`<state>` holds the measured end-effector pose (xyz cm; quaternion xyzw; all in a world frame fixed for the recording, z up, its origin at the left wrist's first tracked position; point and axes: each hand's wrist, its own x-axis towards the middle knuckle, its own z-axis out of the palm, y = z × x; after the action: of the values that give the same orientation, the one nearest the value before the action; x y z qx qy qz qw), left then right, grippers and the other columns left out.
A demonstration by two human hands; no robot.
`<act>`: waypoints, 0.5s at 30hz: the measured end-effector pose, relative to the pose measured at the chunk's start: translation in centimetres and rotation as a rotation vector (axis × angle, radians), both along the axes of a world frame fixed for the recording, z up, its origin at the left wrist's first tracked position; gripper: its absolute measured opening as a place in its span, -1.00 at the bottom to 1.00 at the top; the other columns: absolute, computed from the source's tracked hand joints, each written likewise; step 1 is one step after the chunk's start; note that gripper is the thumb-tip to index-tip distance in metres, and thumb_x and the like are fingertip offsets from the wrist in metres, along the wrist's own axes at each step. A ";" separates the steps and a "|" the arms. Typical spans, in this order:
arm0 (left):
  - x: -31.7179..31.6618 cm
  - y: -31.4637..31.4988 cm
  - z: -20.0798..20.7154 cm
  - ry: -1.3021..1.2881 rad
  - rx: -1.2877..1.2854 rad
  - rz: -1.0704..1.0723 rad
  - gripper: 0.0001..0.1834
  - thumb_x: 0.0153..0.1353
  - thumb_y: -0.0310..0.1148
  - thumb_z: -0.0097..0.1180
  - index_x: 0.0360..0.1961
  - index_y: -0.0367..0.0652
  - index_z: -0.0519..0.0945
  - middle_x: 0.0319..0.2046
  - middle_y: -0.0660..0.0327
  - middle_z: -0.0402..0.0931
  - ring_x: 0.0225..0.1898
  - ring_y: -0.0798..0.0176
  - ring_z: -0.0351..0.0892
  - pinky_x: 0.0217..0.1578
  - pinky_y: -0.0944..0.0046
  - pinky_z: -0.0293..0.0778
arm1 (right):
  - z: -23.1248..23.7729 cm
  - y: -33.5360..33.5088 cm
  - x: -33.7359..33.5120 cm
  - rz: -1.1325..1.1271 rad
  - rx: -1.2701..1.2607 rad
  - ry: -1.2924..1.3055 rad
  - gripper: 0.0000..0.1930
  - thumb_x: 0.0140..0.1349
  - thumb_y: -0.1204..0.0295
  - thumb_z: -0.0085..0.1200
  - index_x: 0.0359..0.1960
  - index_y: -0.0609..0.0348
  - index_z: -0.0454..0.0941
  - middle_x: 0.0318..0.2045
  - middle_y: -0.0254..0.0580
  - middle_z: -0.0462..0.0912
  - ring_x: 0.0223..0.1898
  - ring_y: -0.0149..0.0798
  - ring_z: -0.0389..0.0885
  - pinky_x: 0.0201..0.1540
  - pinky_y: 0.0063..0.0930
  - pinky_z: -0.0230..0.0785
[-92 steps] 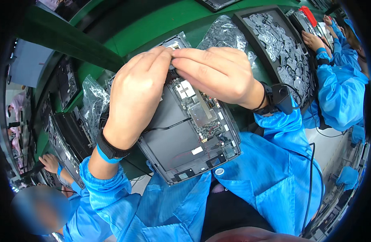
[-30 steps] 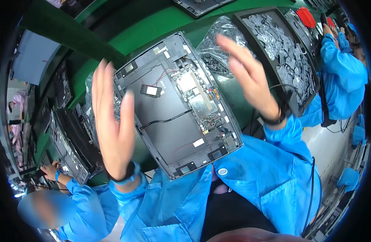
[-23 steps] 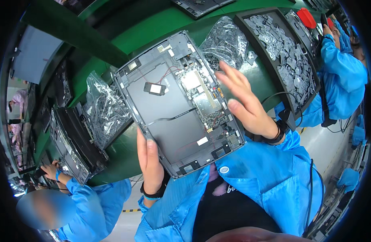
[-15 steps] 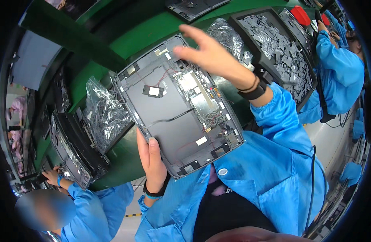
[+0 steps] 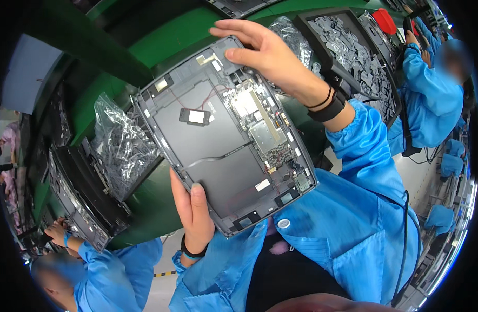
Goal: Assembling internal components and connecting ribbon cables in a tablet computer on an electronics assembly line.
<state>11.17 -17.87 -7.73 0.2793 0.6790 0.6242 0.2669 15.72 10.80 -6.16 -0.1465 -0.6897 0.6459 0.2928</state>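
Note:
Both hands hold up a grey tablet housing (image 5: 213,192), tilted, its inside facing me. My left hand (image 5: 195,213) grips the lower left edge, thumb on the inner face and fingers behind. At the top right corner my right hand (image 5: 265,54) is closed on it, thumb on the inner face and fingers over the far edge. A green and silver circuit board (image 5: 262,135) runs along the right side inside. A small black speaker-like part (image 5: 195,117) with a white label lies loose on red wires. Below it a black flat cable (image 5: 218,156) crosses the housing.
A green bench (image 5: 161,213) lies beneath. On the left stand a clear bag of small parts (image 5: 122,151) and a stack of dark housings (image 5: 83,192). A black tray of grey pieces (image 5: 348,57) is at the far right. Co-workers in blue sit on both sides.
My right hand has come down from above the housing and closed on its top right corner. The left grip stays. The view has shifted slightly.

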 end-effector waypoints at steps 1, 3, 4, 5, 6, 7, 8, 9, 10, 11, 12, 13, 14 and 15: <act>0.0 0.2 -0.3 -0.016 0.002 -0.004 -0.38 0.47 -0.29 -0.18 0.42 -0.43 0.06 0.35 -0.04 0.16 0.30 0.20 0.22 0.32 0.25 0.07 | 0.5 0.1 0.5 -0.004 0.002 -0.016 -0.44 0.19 0.50 0.15 0.26 0.32 0.35 0.13 0.01 0.54 0.05 -0.32 0.52 0.13 -0.47 0.34; 0.0 -0.4 0.3 -0.032 0.011 0.012 -0.38 0.47 -0.28 -0.17 0.42 -0.42 0.07 0.34 -0.04 0.17 0.29 0.19 0.22 0.31 0.25 0.07 | 2.4 -0.2 0.3 0.108 -0.008 -0.238 -0.37 0.17 0.48 0.19 0.29 0.35 0.30 0.09 -0.03 0.53 0.03 -0.35 0.50 0.12 -0.47 0.35; 0.0 -0.8 0.6 -0.034 0.008 0.032 -0.38 0.47 -0.28 -0.17 0.42 -0.42 0.07 0.34 -0.04 0.17 0.29 0.19 0.22 0.31 0.25 0.07 | 2.4 -0.6 0.1 0.097 -0.031 -0.166 -0.36 0.13 0.46 0.24 0.27 0.36 0.33 -0.03 -0.11 0.59 0.01 -0.37 0.52 0.09 -0.51 0.37; 0.0 -0.8 0.5 -0.016 0.003 0.028 -0.38 0.47 -0.28 -0.17 0.42 -0.42 0.07 0.34 -0.04 0.18 0.29 0.19 0.22 0.31 0.24 0.07 | 2.2 -0.7 0.1 0.104 -0.025 -0.177 -0.36 0.13 0.46 0.24 0.27 0.36 0.33 -0.03 -0.11 0.59 0.01 -0.37 0.52 0.09 -0.51 0.37; 0.0 -0.8 0.4 0.002 -0.003 0.026 -0.38 0.47 -0.28 -0.18 0.42 -0.41 0.07 0.33 -0.03 0.18 0.29 0.19 0.22 0.31 0.24 0.07 | 2.0 -0.7 0.0 0.093 -0.087 -0.167 -0.40 0.16 0.46 0.23 0.26 0.32 0.36 -0.04 -0.15 0.60 -0.01 -0.41 0.54 0.08 -0.53 0.37; 0.2 -0.9 0.5 -0.007 0.001 0.039 -0.38 0.47 -0.28 -0.18 0.42 -0.41 0.07 0.33 -0.03 0.18 0.29 0.19 0.22 0.31 0.24 0.07 | 1.9 -0.7 -0.2 0.085 -0.151 -0.155 -0.44 0.19 0.46 0.22 0.24 0.29 0.39 -0.05 -0.20 0.62 -0.04 -0.44 0.56 0.07 -0.56 0.38; 0.4 -0.7 0.3 -0.027 0.014 0.035 -0.38 0.47 -0.29 -0.18 0.42 -0.41 0.06 0.33 -0.03 0.19 0.29 0.19 0.23 0.31 0.23 0.07 | 1.5 -0.2 0.1 0.180 -0.224 -0.164 -0.46 0.18 0.46 0.23 0.21 0.28 0.42 -0.04 -0.17 0.62 -0.06 -0.43 0.58 0.04 -0.56 0.40; 0.5 -0.6 0.1 -0.046 0.025 0.032 -0.38 0.47 -0.29 -0.19 0.43 -0.41 0.05 0.32 -0.03 0.20 0.29 0.19 0.23 0.31 0.22 0.08 | 1.2 -0.3 0.2 0.177 -0.220 -0.179 -0.46 0.18 0.46 0.23 0.21 0.28 0.42 -0.04 -0.17 0.62 -0.06 -0.43 0.58 0.04 -0.56 0.40; 0.4 -0.4 -0.3 -0.061 0.030 0.031 -0.38 0.47 -0.29 -0.19 0.43 -0.41 0.05 0.32 -0.03 0.20 0.29 0.19 0.23 0.31 0.22 0.08 | 0.8 -0.7 0.3 0.111 -0.183 -0.153 -0.46 0.18 0.46 0.23 0.21 0.28 0.42 -0.04 -0.16 0.62 -0.07 -0.43 0.59 0.04 -0.56 0.42; 0.1 -0.2 -0.6 -0.086 0.079 -0.029 -0.38 0.47 -0.29 -0.19 0.43 -0.41 0.04 0.32 -0.03 0.20 0.28 0.18 0.23 0.31 0.21 0.07 | 0.6 -0.9 0.4 0.045 -0.145 -0.126 -0.46 0.17 0.46 0.24 0.20 0.28 0.42 -0.05 -0.15 0.63 -0.08 -0.42 0.60 0.03 -0.55 0.43; -0.1 -0.5 -0.6 -0.108 0.118 -0.085 -0.38 0.47 -0.28 -0.19 0.43 -0.40 0.04 0.32 -0.04 0.19 0.28 0.18 0.23 0.31 0.21 0.07 | 0.6 -0.6 0.6 0.069 -0.157 -0.127 -0.47 0.17 0.44 0.25 0.20 0.27 0.43 0.01 -0.15 0.60 -0.05 -0.43 0.58 0.05 -0.55 0.42; -0.2 -0.6 -0.4 -0.116 0.115 -0.083 -0.38 0.47 -0.28 -0.19 0.43 -0.40 0.04 0.32 -0.04 0.19 0.28 0.18 0.23 0.31 0.21 0.07 | 0.8 -0.6 0.6 0.071 -0.161 -0.136 -0.47 0.17 0.44 0.25 0.20 0.27 0.43 0.01 -0.15 0.60 -0.05 -0.43 0.58 0.05 -0.55 0.42; -0.3 -0.7 -0.2 -0.113 0.081 -0.091 -0.36 0.45 -0.32 -0.21 0.43 -0.44 -0.03 0.28 -0.05 0.21 0.24 0.17 0.27 0.28 0.20 0.12 | 1.1 -0.5 0.6 0.070 -0.148 -0.168 -0.47 0.15 0.43 0.27 0.18 0.28 0.44 0.01 -0.14 0.58 -0.03 -0.43 0.56 0.06 -0.53 0.40; -0.5 -0.6 -0.1 -0.105 0.050 -0.100 -0.34 0.44 -0.35 -0.23 0.42 -0.48 -0.09 0.23 -0.07 0.23 0.19 0.15 0.30 0.24 0.20 0.18 | 1.3 -0.2 0.6 0.068 -0.131 -0.196 -0.47 0.14 0.42 0.29 0.16 0.30 0.45 0.01 -0.13 0.57 -0.01 -0.42 0.54 0.08 -0.51 0.38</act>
<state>10.68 -18.47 -7.83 0.2862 0.6335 0.6407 0.3260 16.27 10.59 -4.86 -0.2042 -0.6760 0.6816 0.1917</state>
